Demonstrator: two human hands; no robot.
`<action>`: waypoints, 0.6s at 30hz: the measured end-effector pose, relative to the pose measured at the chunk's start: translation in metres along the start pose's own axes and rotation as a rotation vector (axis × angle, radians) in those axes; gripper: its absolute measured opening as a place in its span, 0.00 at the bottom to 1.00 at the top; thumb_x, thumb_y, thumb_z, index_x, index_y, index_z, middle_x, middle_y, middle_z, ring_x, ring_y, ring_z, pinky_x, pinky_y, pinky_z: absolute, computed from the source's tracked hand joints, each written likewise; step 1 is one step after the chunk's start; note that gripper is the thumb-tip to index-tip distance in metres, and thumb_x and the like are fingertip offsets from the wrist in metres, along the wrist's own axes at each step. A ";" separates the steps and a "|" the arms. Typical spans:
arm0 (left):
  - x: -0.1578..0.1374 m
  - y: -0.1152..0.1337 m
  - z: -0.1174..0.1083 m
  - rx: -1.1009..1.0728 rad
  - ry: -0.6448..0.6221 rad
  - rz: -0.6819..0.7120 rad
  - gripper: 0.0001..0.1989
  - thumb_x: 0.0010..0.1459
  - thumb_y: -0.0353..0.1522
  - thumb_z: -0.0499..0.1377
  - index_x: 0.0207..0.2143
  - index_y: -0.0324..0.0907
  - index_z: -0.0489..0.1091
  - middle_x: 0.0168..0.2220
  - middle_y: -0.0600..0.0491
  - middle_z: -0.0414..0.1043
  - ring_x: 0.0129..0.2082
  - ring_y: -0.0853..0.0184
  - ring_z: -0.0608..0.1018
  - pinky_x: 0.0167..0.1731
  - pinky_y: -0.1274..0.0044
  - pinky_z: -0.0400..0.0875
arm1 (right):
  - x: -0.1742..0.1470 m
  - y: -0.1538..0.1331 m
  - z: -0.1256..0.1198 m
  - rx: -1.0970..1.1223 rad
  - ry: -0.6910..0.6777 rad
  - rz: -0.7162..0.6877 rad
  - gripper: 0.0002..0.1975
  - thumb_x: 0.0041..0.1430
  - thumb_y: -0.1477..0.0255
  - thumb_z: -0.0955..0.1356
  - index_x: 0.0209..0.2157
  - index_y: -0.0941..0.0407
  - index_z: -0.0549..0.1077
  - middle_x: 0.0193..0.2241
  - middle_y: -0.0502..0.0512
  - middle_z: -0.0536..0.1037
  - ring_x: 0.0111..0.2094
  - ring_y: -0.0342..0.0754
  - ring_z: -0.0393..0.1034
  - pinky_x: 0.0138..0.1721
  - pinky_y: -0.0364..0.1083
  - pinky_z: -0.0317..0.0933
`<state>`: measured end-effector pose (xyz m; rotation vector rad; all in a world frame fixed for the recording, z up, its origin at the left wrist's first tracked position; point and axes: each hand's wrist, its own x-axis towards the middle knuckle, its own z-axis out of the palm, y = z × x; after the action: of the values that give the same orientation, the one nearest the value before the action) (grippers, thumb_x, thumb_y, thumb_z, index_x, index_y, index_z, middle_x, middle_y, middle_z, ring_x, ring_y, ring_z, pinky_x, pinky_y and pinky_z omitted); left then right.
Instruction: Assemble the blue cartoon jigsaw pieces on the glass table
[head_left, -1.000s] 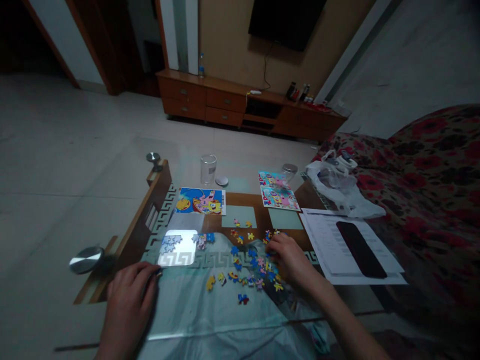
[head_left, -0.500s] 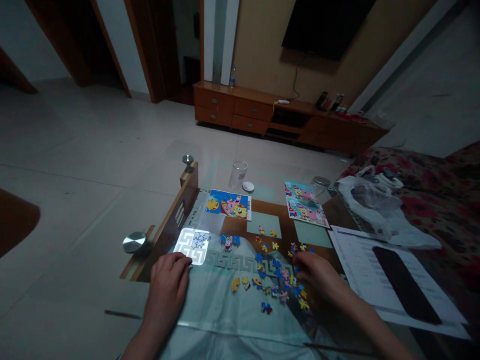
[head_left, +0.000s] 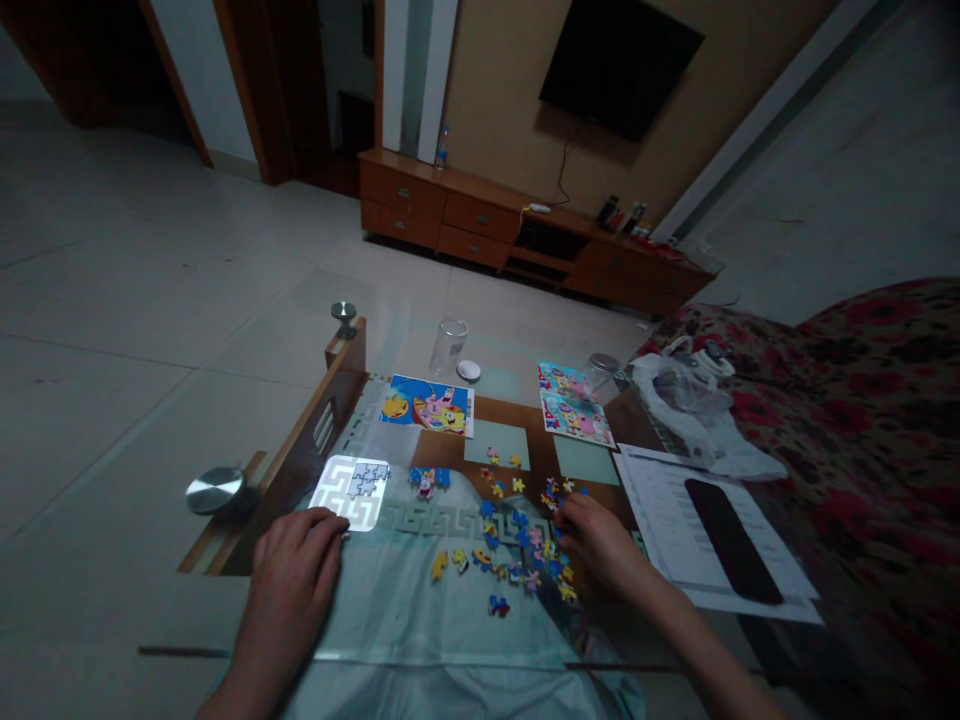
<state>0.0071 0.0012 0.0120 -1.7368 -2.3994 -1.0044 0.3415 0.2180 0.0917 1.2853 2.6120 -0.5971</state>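
Loose jigsaw puzzle pieces (head_left: 520, 520) in blue, yellow and pink lie scattered on the glass table. My right hand (head_left: 596, 540) is at their right edge, fingers bent and closed together; whatever is between the fingertips is hidden. My left hand (head_left: 296, 560) rests at the lower left with curled fingers by a white puzzle board (head_left: 337, 495). A small pale thing shows at its fingertips, too small to name. Outlines of puzzle pieces are printed on the board. Some joined pieces (head_left: 429, 481) form a small strip right of the board.
Beyond the pieces lie a cartoon picture card (head_left: 427, 405) and another picture sheet (head_left: 574, 405). A glass jar (head_left: 448, 347), a white lid (head_left: 469, 371) and a second jar (head_left: 600, 371) stand behind. Papers (head_left: 652, 520), a black phone (head_left: 731, 540) and a plastic bag (head_left: 697, 415) lie right.
The camera view has turned, so the whole scene sits further left. Both hands keep nearly the same places relative to the board and the pieces.
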 end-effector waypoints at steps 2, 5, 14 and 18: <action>0.001 0.001 0.000 -0.004 0.004 -0.002 0.11 0.63 0.33 0.50 0.39 0.42 0.73 0.39 0.48 0.72 0.42 0.57 0.72 0.41 0.66 0.63 | 0.000 0.005 0.004 0.015 0.013 0.017 0.08 0.46 0.82 0.64 0.28 0.55 0.68 0.33 0.55 0.73 0.35 0.49 0.67 0.37 0.44 0.57; 0.001 0.003 -0.001 -0.019 0.004 -0.017 0.11 0.63 0.32 0.50 0.39 0.43 0.72 0.39 0.48 0.72 0.42 0.58 0.71 0.41 0.66 0.63 | -0.002 0.013 0.009 0.064 0.010 0.043 0.08 0.46 0.80 0.65 0.30 0.55 0.67 0.30 0.52 0.73 0.32 0.48 0.67 0.35 0.44 0.56; 0.014 0.022 -0.005 0.008 0.023 0.032 0.12 0.63 0.29 0.49 0.44 0.43 0.71 0.46 0.47 0.73 0.49 0.59 0.71 0.49 0.64 0.62 | 0.039 -0.041 -0.019 0.329 0.034 -0.110 0.05 0.56 0.73 0.66 0.30 0.55 0.75 0.32 0.55 0.78 0.35 0.50 0.71 0.37 0.46 0.62; 0.029 0.035 0.007 0.123 -0.058 0.064 0.17 0.63 0.28 0.51 0.53 0.41 0.67 0.57 0.43 0.68 0.58 0.55 0.66 0.53 0.59 0.61 | 0.086 -0.110 -0.015 0.362 0.036 -0.295 0.04 0.53 0.77 0.70 0.29 0.54 0.78 0.31 0.53 0.80 0.34 0.47 0.72 0.37 0.45 0.62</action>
<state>0.0280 0.0352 0.0338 -1.8110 -2.3659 -0.7927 0.2020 0.2260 0.1080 0.9991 2.8382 -1.1491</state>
